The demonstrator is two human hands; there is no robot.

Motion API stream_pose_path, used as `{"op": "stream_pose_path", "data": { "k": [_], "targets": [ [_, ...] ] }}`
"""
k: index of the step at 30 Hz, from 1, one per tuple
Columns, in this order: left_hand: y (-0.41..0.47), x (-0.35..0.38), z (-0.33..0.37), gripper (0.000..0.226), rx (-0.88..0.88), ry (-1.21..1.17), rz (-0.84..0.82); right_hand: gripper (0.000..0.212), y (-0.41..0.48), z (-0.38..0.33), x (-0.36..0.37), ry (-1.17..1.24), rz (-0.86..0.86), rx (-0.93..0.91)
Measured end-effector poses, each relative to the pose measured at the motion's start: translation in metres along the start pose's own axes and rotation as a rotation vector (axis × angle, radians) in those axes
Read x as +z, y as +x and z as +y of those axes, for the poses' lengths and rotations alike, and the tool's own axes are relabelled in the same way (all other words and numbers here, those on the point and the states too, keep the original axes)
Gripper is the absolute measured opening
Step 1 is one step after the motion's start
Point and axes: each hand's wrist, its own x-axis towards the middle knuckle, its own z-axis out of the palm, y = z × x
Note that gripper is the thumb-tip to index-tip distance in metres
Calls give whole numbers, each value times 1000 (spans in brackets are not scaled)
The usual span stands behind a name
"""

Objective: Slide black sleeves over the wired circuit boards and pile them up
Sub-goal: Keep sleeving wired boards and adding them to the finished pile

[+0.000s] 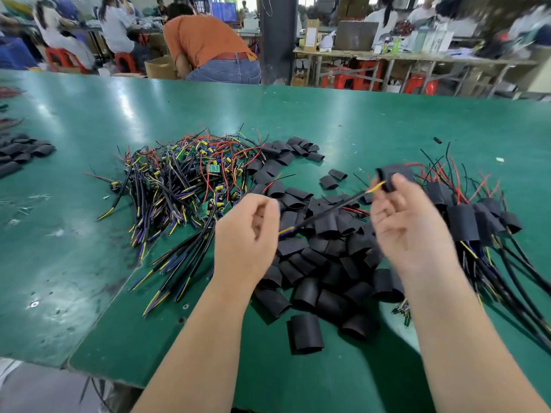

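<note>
The right grip (pixel 408 222) is raised above the glossy green worktop (pixel 89 210). Its fingertips pinch a black flattened plastic sleeve (pixel 395 173), which sits at the top of the grip. Whether a board is inside the sleeve cannot be seen. From the sleeve's near mouth a thin yellow lead runs into a black round cable (pixel 328 208), which slopes down across the gap to the left grip (pixel 247 234). The left grip is curled, thumb toward fingers, and seems to pinch the cable close to its stripped yellow and blue end. Beneath and between both grips lies a heap of loose black sleeves (pixel 313 263). Just right of the right grip is a pile of sleeved boards (pixel 465 222), their cables trailing toward the person. Beyond and left of the left grip spreads a tangle of bare green circuit boards (pixel 190 174) with red, black and yellow wires.
</note>
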Motion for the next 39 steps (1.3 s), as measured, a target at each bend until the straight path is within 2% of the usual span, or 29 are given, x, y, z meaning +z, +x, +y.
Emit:
{"op": "stream_pose_path", "data": {
  "k": [2,4,5,7,9,11,13,16,19,22,24,27,31,36,39],
  "targets": [
    [4,-3,-5,19,-65,109,67,8,2,-20,-7,0,-10,-122],
    [6,-5,-11,14,-140,287,104,6,2,-35,-13,-127,63,-332],
    [6,-7,-14,13,-186,409,116,9,3,-41,-16,-267,129,-466],
    [5,-9,-19,28,-301,617,100,14,6,-49,-23,-699,289,-707],
    [5,-12,-20,44,-414,715,24,18,10,-51,-30,-1170,372,-782],
    [5,-12,-21,51,-472,776,-51,26,13,-47,-36,-1501,427,-776],
    [5,-12,-22,50,-470,811,-75,34,12,-40,-35,-1574,412,-808],
    [5,-12,-23,45,-455,810,-58,27,8,-26,-28,-1592,206,-806],
    [4,-13,-25,43,-447,797,-56,22,6,-8,-25,-1695,-20,-615],
    [3,-13,-26,41,-432,795,-55,27,9,4,-27,-1806,-76,-486],
    [3,-13,-27,41,-433,796,-48,34,11,6,-31,-1971,-69,-414],
    [3,-13,-27,41,-436,800,-43,46,12,0,-36,-2181,67,-322],
    [3,-12,-28,39,-435,802,-42,51,15,-4,-41,-2167,140,-338],
    [4,-13,-28,37,-452,805,-51,40,19,-4,-45,-2146,192,-368],
    [4,-13,-28,36,-456,811,-47,47,23,-5,-47,-2122,220,-371]
  ]
}}
